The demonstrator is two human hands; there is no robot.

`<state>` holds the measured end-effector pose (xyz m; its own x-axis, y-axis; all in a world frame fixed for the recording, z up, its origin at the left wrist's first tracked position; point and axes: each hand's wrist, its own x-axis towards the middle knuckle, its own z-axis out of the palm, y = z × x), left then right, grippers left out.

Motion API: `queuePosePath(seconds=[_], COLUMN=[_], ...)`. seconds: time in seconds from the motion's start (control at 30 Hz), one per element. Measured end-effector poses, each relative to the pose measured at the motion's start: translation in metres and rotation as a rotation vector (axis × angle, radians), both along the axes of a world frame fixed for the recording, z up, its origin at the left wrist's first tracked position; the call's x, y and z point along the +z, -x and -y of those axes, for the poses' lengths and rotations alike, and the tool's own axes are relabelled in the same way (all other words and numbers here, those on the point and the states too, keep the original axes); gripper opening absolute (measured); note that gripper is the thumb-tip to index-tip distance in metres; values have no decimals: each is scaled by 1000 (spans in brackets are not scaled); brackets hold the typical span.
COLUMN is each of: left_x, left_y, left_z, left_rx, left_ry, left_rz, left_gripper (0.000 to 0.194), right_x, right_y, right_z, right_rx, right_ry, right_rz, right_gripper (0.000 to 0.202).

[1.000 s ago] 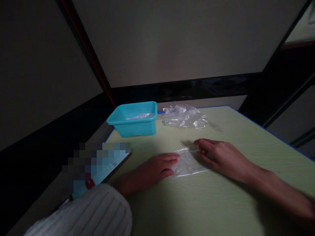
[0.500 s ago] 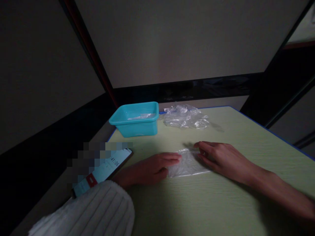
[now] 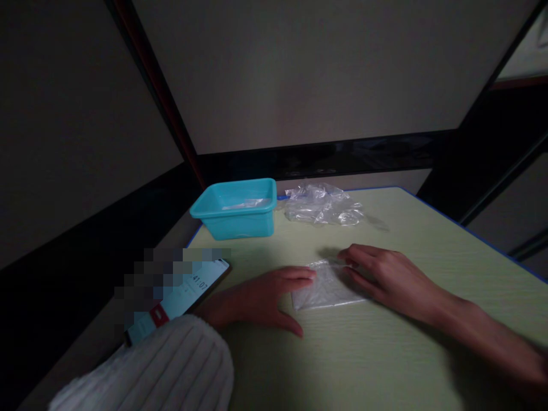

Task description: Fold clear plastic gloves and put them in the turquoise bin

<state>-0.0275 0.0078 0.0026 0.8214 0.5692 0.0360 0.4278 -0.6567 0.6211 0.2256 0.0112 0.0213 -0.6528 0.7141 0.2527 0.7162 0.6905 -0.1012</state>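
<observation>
A clear plastic bag (image 3: 327, 288), folded into a flat rectangle, lies on the table between my hands. My left hand (image 3: 268, 297) rests its outstretched fingertips on the bag's left part, with the thumb spread away toward me on the table. At the bag's right end, my right hand (image 3: 383, 271) has its fingers bent and closed on the plastic; the palm hides part of that end.
A turquoise plastic basket (image 3: 240, 224) with clear plastic inside stands at the back left of the pale table (image 3: 363, 365). Crumpled clear plastic (image 3: 321, 204) lies beside it. A lit phone (image 3: 184, 299) is left of my left forearm. A wall panel rises behind.
My left thumb has swung away from the bag toward me, opening a gap from the fingers. My right hand has barely moved, and the bag stays in place.
</observation>
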Motion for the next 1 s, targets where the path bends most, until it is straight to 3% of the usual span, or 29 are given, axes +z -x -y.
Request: queuePosePath(seconds=[0.23,0.4,0.57,0.63,0.8,1.0], left_x=[-4,-10,0,7,19,21], left_y=[1,6,12,15,26,31], left_z=[2,3,5,5,2,1], left_rx=[-7,-4,-2,23,113,95], left_ry=[-30,-117,-237,-254,-226,-198], left_rz=[-16,103,145,90,-50,-256], left_gripper=[79,66,21,14,11,24], right_x=[-14,-26,-17,-12,-9,-18], right_y=[13,21,23,26,30,28], right_z=[6,12,13,12,4,2], right_rx=[153,248,313,356,422,425], right_ry=[18,155,240,253,280,325], right_rz=[-93,-22,16,52,71,6], right_gripper=[43,69,68,65,63,61])
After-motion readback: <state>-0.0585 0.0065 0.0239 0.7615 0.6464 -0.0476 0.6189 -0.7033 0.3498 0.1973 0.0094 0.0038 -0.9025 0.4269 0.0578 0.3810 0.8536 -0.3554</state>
